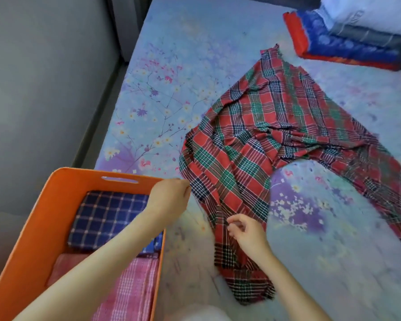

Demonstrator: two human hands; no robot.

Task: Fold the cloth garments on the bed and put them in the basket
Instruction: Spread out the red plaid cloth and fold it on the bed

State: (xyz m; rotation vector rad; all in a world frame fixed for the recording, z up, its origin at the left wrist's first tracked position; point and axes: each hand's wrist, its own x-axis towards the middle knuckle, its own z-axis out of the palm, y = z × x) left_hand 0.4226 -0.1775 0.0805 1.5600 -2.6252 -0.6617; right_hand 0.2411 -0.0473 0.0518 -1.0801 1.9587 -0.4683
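- the red and green plaid cloth (259,140) lies spread and wrinkled on the bed sheet with flowers (162,93), in a bent shape, with one long end near the person.
- the left hand (171,195) is at the left edge of this cloth, with fingers curled; it seems to pinch the edge, but the contact is a little hidden.
- the right hand (245,232) rests over the near strip of the cloth, fingers loosely bent, thumb and first finger close at a crease; i cannot tell if it really holds the cloth.
- the orange basket (63,188) stands on the bed just left of the cloth, and it already holds a folded navy checked cloth (107,216) and a pink checked cloth (130,288).
- i judge the step is the start of folding: the cloth is not yet flat.
- the next move calls for both hands to get a firm hold on the edges and pull the cloth straight before the first fold.
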